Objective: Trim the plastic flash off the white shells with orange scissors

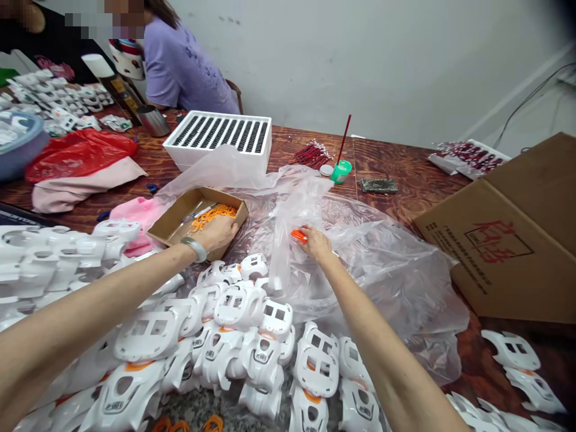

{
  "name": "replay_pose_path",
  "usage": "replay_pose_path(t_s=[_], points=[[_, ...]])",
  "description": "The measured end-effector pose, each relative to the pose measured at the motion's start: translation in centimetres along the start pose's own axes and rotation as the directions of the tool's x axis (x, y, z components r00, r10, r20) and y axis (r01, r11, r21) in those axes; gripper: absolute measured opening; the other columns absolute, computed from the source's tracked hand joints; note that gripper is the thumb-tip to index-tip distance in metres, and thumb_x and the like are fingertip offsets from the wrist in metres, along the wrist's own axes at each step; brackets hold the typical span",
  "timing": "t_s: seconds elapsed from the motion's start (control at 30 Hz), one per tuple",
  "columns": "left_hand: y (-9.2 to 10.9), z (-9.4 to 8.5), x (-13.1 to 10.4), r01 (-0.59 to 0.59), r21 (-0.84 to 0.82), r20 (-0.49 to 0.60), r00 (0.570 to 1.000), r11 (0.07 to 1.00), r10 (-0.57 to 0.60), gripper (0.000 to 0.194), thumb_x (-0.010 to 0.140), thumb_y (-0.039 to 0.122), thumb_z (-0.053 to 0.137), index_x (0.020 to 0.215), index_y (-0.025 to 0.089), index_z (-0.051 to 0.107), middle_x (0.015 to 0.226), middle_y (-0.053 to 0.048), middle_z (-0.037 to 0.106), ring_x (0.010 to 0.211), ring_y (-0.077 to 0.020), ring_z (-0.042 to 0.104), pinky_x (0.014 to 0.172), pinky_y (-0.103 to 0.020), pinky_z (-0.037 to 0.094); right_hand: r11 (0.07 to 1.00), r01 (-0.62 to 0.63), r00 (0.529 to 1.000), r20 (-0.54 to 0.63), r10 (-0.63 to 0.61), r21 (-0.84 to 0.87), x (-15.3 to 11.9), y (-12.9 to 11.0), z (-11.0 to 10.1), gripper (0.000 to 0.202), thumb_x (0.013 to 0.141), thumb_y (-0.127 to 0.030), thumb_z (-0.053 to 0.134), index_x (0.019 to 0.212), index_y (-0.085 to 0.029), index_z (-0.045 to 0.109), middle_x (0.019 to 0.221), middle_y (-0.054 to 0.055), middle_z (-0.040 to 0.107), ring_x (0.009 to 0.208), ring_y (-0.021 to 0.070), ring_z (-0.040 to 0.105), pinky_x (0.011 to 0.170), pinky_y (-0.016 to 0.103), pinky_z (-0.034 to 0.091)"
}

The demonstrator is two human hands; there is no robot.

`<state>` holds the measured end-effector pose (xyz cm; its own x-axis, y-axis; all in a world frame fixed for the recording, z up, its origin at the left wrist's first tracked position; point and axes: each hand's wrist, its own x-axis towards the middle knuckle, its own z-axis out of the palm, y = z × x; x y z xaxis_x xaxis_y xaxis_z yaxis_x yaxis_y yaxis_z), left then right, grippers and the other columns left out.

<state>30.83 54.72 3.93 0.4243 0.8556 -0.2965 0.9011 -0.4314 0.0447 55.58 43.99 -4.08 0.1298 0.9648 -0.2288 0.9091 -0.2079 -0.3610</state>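
Drop risk: the orange piece (299,235) could slip into folds of the plastic sheet (396,252), pinched only at one end.
Spill risk: the left wrist could tip the small box (175,217), leaning on its near rim.
Orange piece: over the sheet, well in from the tabletop's (288,139) far edge.
Direction: free end leftward, long axis roughly side to side.
Right hand (317,245): fingertips closed on it.
Left hand (218,233): at the box; cannot tell its grip.

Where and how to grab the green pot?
Likely round the body of the green pot, from the right: the red stick juts up from its mouth, hampering a top grasp, and the pale lid crowds its left side.
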Motion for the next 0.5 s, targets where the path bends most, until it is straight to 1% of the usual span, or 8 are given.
replay_pose_path(t_s=[0.07, 0.2, 0.37, 0.5], points=[[-0.1, -0.2, 0.3, 0.018, 0.011, -0.052, 0.998, 1.0, -0.018, 0.037, 0.085, 0.028, 0.032, 0.078, 0.012, 0.063, 0.08, -0.014, 0.067, 0.071, -0.0216, 0.061, 0.068, -0.03, 0.043, 1.0, 0.0, 1.0, -0.003, 0.0, 0.011, 0.0, 0.0, 0.0, 0.037, 0.086, -0.038, 0.052, 0.121, -0.027, 0.059, 0.138, 0.004, 0.049, 0.108, 0.0199, 0.059, 0.09, 0.028, 0.045], [-0.5, -1.5, 0.2, 0.028, 0.042, -0.114, 0.993, 0.999, -0.023, 0.041, 0.085, 0.03, 0.029, 0.079, 0.012, 0.065, 0.08, -0.015, 0.067, 0.074, -0.0235, 0.062, 0.07, -0.031, 0.044, 1.0, 0.001, 1.0, -0.008, -0.001, 0.025, -0.1, 0.0, -0.1, 0.039, 0.086, -0.037, 0.053, 0.121, -0.024, 0.059, 0.137, 0.005, 0.049, 0.109, 0.0207, 0.059, 0.09, 0.028, 0.045], [-0.7, -2.8, -0.2, 0.044, 0.081, -0.139, 0.99, 0.996, -0.032, 0.04, 0.085, 0.031, 0.029, 0.081, 0.013, 0.065, 0.081, -0.014, 0.068, 0.075, -0.0236, 0.062, 0.069, -0.029, 0.043, 0.999, 0.021, 1.0, -0.02, -0.02, 0.034, 0.0, 0.0, -1.0, 0.033, 0.084, -0.038, 0.055, 0.112, -0.024, 0.065, 0.126, 0.007, 0.059, 0.105, 0.0235, 0.061, 0.088, 0.031, 0.047], [0.0, -3.5, -0.5, 0.04, 0.089, -0.126, 0.992, 0.995, -0.028, 0.038, 0.086, 0.03, 0.029, 0.081, 0.013, 0.063, 0.082, -0.012, 0.068, 0.073, -0.0211, 0.061, 0.066, -0.027, 0.042, 0.999, 0.01, 0.997, -0.079, -0.007, 0.037, 0.1, 0.2, -2.6, 0.035, 0.087, -0.035, 0.051, 0.116, -0.02, 0.063, 0.122, 0.011, 0.061, 0.109, 0.0258, 0.059, 0.091, 0.034, 0.046]])
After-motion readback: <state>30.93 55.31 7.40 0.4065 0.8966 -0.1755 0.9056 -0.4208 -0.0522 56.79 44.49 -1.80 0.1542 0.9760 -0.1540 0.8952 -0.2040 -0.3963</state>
